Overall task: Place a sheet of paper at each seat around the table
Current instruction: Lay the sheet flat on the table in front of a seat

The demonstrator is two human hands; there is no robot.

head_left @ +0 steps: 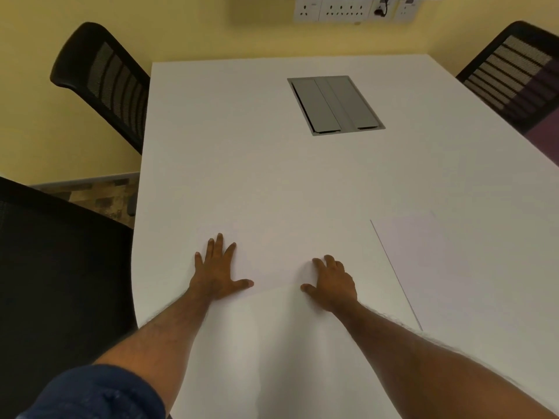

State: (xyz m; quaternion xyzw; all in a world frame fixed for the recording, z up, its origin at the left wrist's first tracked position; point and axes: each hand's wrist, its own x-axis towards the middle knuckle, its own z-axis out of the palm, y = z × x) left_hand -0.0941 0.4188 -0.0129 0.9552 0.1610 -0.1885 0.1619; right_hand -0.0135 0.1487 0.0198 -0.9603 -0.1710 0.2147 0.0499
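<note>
A white sheet of paper (272, 258) lies flat on the white table (242, 146), near its left edge. Its outline is faint against the tabletop, and its near edge bows up slightly between my thumbs. My left hand (216, 269) rests palm-down on the sheet's left part with fingers spread. My right hand (332, 284) presses on its right part with fingers bent and thumb out. Neither hand grips the paper. A second sheet (423, 261) lies on the table to the right, with a thin dark line along its left edge.
A grey cable hatch (334, 104) is set into the table's middle. Black mesh chairs stand at the far left (102, 77), near left (60, 267) and far right (517, 71). Wall sockets (348, 9) are behind the table's far end.
</note>
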